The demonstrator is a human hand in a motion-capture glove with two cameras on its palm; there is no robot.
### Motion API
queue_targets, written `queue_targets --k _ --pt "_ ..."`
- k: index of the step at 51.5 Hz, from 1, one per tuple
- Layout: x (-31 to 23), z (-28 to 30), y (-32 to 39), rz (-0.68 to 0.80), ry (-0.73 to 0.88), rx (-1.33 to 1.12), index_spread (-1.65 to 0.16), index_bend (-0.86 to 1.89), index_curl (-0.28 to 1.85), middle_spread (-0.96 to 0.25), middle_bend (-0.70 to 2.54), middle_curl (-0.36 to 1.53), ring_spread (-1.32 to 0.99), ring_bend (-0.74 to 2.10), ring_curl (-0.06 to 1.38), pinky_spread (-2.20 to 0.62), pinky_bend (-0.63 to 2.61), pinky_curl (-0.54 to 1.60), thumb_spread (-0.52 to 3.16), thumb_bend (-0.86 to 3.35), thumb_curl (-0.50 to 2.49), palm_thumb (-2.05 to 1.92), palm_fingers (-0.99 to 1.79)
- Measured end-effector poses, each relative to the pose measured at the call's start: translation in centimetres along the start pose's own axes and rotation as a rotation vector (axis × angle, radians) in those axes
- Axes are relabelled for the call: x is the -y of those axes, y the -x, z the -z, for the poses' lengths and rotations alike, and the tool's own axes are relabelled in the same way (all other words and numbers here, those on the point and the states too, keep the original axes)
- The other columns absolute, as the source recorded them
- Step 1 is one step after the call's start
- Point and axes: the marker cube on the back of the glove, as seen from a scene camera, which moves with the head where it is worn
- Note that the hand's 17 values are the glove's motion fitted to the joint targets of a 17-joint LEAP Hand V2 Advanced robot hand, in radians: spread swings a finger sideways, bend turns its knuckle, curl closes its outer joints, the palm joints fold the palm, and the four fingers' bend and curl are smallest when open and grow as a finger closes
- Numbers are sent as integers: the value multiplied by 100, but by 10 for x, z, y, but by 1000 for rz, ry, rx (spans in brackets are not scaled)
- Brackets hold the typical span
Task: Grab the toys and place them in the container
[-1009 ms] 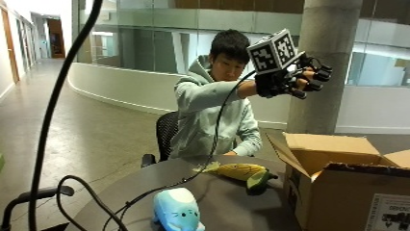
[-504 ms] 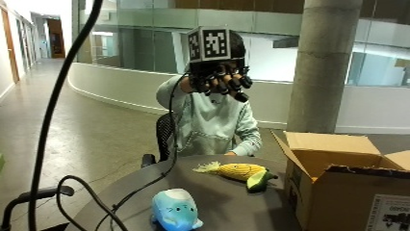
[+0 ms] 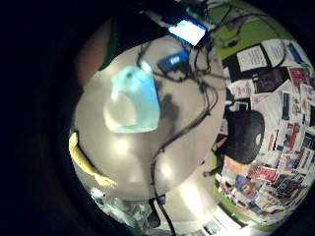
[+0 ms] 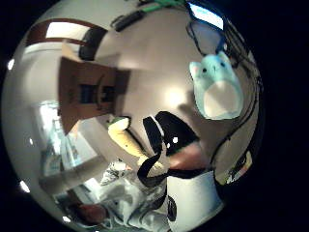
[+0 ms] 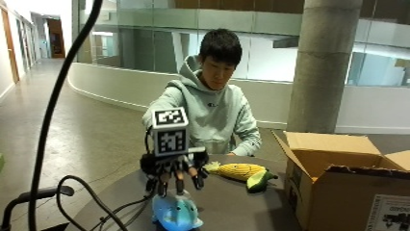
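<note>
Gloved right hand (image 5: pixel 174 174) just above blue plush toy (image 5: pixel 175 213) — fingers spread downward, grasping nothing; corn toy (image 5: pixel 240 171) lies beside cardboard box (image 5: pixel 339 185).

The person wears a pale grey-green hooded sweatshirt (image 5: pixel 208 108) with a small chest mark; the right hand (image 5: pixel 174 168) is black-gloved

Round dark grey table (image 5: pixel 230 202), seen from the outside view. On it: a light blue plush toy (image 5: pixel 175 213) near the front edge, a corn plush toy (image 5: pixel 242 172) lying on its side further back toward the person, and an open cardboard box (image 5: pixel 342 180) at one side, flaps up. Black cables (image 5: pixel 121 209) trail across the surface by the blue plush. The palm view shows a small blue device (image 3: pixel 173 61), possibly a battery pack, lying near the table's edge among the cables.
</note>
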Motion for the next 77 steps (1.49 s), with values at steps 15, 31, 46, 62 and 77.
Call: queue_targets --k 15,31,46,62,77 --pt "18 -77 -17 -59 58 65 -32 10 24 -1 2 17 1 38 29 3 113 43 129 5 34 24 -4" --pt "8 -82 7 19 -165 120 -30 18 22 -10 33 22 -29 112 51 -32 131 46 115 25 54 72 81" --pt "-25 0 78 156 -63 149 -32 39 36 -20 72 40 -38 125 63 -37 120 50 71 18 72 75 108" --pt "-64 137 170 267 -117 105 -32 50 51 -23 86 54 -40 131 68 -39 123 55 45 16 86 74 99" --pt "-75 210 296 438 -532 343 -33 52 65 -24 90 64 -39 136 71 -39 128 58 33 13 95 71 89"
